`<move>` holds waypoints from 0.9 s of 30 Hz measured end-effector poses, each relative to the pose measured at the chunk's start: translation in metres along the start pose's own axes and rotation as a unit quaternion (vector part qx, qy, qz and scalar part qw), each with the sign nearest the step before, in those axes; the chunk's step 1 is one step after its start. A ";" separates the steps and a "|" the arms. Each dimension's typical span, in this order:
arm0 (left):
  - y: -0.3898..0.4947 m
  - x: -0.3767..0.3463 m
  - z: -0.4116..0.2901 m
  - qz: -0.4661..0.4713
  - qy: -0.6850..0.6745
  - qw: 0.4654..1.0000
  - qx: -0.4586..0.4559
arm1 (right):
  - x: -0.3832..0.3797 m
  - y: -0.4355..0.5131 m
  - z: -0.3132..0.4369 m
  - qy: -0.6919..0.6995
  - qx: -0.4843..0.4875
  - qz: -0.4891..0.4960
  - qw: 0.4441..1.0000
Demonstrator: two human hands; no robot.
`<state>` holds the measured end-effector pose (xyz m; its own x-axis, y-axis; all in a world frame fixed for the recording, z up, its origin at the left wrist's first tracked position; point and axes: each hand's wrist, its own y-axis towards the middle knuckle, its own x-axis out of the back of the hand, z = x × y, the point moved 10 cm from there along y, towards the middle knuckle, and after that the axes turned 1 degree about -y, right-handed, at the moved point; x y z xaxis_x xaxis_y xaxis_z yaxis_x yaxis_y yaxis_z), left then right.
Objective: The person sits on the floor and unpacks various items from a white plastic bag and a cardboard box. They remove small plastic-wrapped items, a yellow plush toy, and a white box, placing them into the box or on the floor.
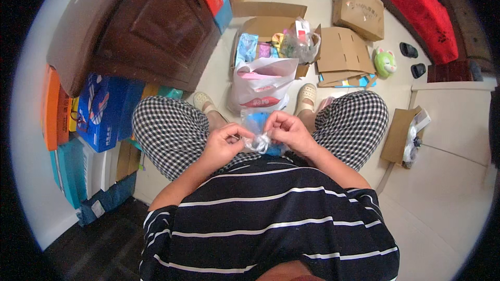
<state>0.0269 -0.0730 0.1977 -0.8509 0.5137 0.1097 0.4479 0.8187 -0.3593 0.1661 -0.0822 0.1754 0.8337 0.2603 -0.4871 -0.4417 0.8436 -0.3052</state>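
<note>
Above my lap, a clear plastic bag (249, 120) with something blue inside is between my hands. White looped cord or twisted plastic (259, 143) sits bunched at its near end. My left hand (224, 143) pinches the bunched part from the left. On the right, my right hand (288, 132) has thumb and finger closed on the bag's plastic. Just beyond stands a white plastic carrier bag (269, 78) with a red print and pink stuff in its mouth. Behind that is an open cardboard box (269, 22) holding colourful packets and a clear bag.
Flattened cardboard (343, 50), a closed carton (358, 13) and a green plush head (385, 63) lie to the right. Stacked shoeboxes (97, 113) and a dark wooden cabinet (160, 27) stand left. A small open carton (400, 136) is at far right, below black slippers (409, 50).
</note>
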 end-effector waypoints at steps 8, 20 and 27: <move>-0.005 0.017 0.043 0.008 -0.238 0.963 0.125 | -0.005 -0.012 -0.011 0.054 -0.113 0.100 0.987; 0.076 -0.024 -0.038 0.163 -0.148 0.975 0.042 | 0.016 0.045 0.019 -0.365 0.114 -0.059 0.922; 0.200 0.067 0.039 -0.203 0.377 0.896 -0.116 | 0.094 0.098 0.123 -0.542 0.293 -0.318 0.721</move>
<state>0.0492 0.1150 0.0970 -0.5685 0.1179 0.8142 0.2630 0.9638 0.0441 0.2421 0.0827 0.2007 0.7158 -0.3205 0.6204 0.0951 0.9249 0.3682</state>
